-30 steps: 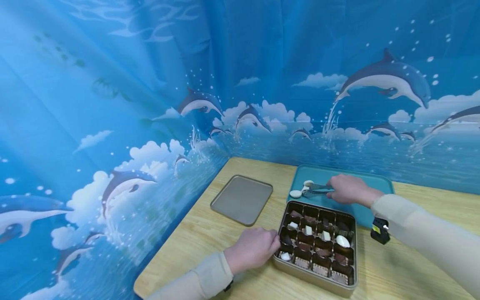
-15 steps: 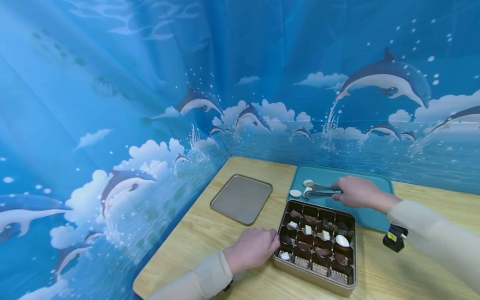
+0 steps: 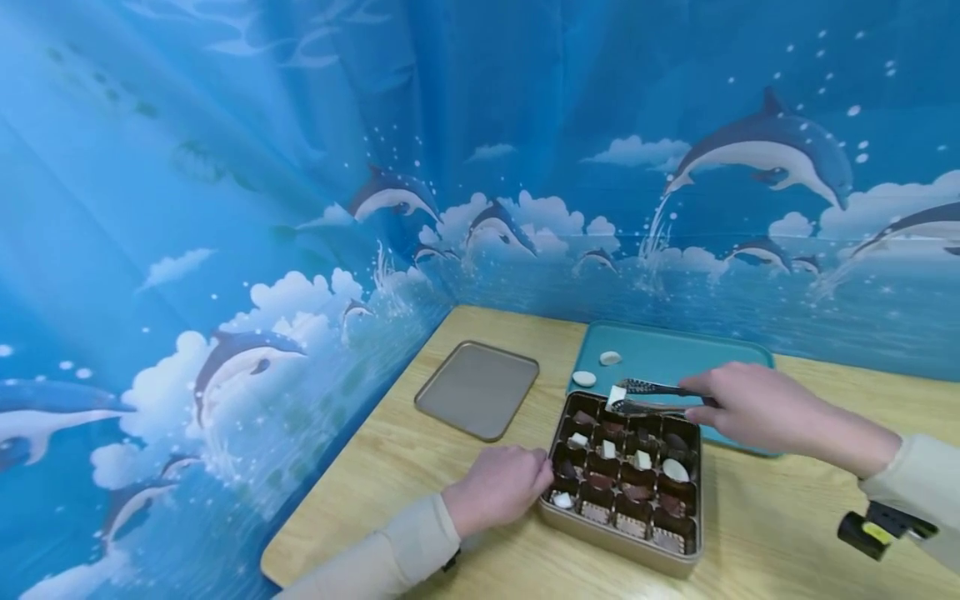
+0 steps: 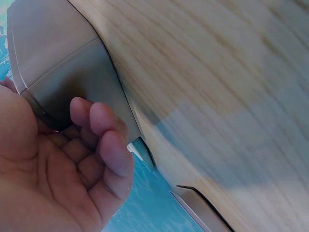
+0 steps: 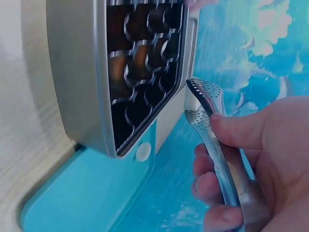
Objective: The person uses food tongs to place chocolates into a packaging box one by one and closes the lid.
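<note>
My right hand (image 3: 772, 412) holds perforated metal tongs (image 5: 224, 169), the thumb on one arm and the fingers round the other. Between the tong tips is a white chocolate block (image 3: 617, 395), over the back edge of a bronze chocolate tin (image 3: 615, 542). The tin has a dark divided insert, with dark, brown and white pieces in its compartments. At the tin's left rim, my left hand (image 3: 495, 492) grips the edge. In the left wrist view its fingers (image 4: 116, 154) curl beside the tin's wall, and the thumb's hold is partly hidden.
Behind the tin lies a teal tray (image 3: 675, 350), with an oval white chocolate (image 3: 584, 379) and another white piece (image 3: 611, 357) near its left end. A flat bronze lid (image 3: 480, 387) rests left of it. Dolphin-print curtains (image 3: 525, 275) border the wooden table (image 3: 390, 467).
The tongs have picked up the white block from the teal tray and carried it toward me, to the tin's back edge. My left hand stays at the tin's left rim.
</note>
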{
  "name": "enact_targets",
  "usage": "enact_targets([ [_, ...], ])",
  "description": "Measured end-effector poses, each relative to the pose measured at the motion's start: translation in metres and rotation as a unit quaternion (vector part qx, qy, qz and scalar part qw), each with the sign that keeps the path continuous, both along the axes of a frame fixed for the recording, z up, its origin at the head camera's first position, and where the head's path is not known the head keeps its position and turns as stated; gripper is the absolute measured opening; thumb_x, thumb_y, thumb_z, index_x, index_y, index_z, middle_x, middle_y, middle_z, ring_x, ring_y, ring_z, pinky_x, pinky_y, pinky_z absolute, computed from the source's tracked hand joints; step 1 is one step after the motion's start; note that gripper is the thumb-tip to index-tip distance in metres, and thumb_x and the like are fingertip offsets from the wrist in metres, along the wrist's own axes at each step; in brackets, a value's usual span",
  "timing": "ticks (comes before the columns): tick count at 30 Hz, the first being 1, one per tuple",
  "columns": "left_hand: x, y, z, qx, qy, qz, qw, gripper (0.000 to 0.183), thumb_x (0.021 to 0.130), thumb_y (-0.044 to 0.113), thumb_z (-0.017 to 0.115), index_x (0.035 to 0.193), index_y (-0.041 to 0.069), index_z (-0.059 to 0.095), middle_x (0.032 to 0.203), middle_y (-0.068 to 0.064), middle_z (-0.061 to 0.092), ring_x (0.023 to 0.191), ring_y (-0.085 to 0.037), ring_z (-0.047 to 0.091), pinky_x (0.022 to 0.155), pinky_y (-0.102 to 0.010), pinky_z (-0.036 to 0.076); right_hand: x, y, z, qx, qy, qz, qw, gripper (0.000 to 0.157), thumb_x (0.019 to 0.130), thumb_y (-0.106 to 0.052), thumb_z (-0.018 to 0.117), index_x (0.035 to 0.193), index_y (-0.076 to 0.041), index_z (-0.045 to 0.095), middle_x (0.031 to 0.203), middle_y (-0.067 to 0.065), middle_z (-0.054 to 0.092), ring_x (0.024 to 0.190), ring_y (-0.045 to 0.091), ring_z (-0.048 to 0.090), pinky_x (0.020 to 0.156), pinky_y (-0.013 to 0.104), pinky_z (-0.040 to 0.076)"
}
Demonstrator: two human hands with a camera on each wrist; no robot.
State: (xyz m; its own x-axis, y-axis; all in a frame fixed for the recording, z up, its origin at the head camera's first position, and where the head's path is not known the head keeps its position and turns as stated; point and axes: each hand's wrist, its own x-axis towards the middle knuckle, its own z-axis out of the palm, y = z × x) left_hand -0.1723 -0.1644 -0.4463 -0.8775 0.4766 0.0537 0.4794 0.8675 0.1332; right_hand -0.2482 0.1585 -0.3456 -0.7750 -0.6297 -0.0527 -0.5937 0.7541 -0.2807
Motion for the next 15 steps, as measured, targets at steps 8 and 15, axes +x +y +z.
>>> enact_targets([
  [8, -0.001, 0.000, 0.000, 0.001, -0.004, 0.006, 1.0000, 0.041, 0.108, 0.026, 0.038, 0.067, 0.022, 0.042, 0.057, 0.011, 0.033, 0.047, -0.003, 0.033, 0.043, -0.018, 0.034, 0.040, 0.004, 0.001, 0.002, 0.009, 0.012, 1.000, 0.043, 0.094, -0.033, 0.070, 0.131, -0.012, 0.066, 0.087, -0.010, 0.068, 0.063, 0.001, 0.052, 0.054, 0.027, 0.040],
  [15, 0.000, 0.001, 0.001, -0.001, -0.006, 0.011, 0.9999, 0.041, 0.108, 0.026, 0.039, 0.067, 0.022, 0.042, 0.056, 0.011, 0.033, 0.047, -0.003, 0.034, 0.043, -0.019, 0.035, 0.066, 0.000, -0.010, 0.002, 0.009, 0.029, 1.000, 0.046, 0.090, -0.038, 0.073, 0.129, -0.015, 0.067, 0.121, 0.003, 0.072, 0.101, 0.026, 0.071, 0.079, 0.049, 0.058],
])
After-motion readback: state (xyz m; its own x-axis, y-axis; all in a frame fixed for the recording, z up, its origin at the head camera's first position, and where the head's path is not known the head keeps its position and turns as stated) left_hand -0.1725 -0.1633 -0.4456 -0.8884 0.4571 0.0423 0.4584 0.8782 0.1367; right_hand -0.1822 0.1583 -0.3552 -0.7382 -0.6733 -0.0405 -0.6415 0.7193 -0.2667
